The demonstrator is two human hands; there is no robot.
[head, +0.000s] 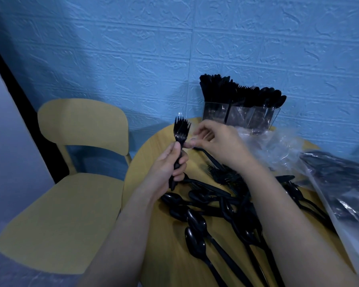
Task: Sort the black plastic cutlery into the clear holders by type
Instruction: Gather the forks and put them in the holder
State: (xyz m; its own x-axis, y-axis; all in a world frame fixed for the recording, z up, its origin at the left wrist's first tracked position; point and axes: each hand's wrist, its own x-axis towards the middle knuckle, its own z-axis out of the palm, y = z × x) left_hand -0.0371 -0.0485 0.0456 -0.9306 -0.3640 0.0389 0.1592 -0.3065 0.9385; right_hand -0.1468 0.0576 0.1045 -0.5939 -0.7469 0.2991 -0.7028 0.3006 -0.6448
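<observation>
My left hand (170,162) grips a bunch of black plastic forks (180,131) upright by their handles, tines up, over the table's left edge. My right hand (216,143) is just to the right of it, thumb and finger touching the bunch; a black fork (210,158) runs down from its fingers, tines low by my wrist. A loose pile of black spoons and forks (205,214) lies on the round wooden table (153,146). The clear holders (240,117) stand at the table's far side, packed with black cutlery.
A yellow wooden chair (71,183) stands left of the table. Crumpled clear plastic wrap (278,146) lies right of the holders. A plastic bag of more black cutlery (344,193) covers the table's right side. A blue textured wall is behind.
</observation>
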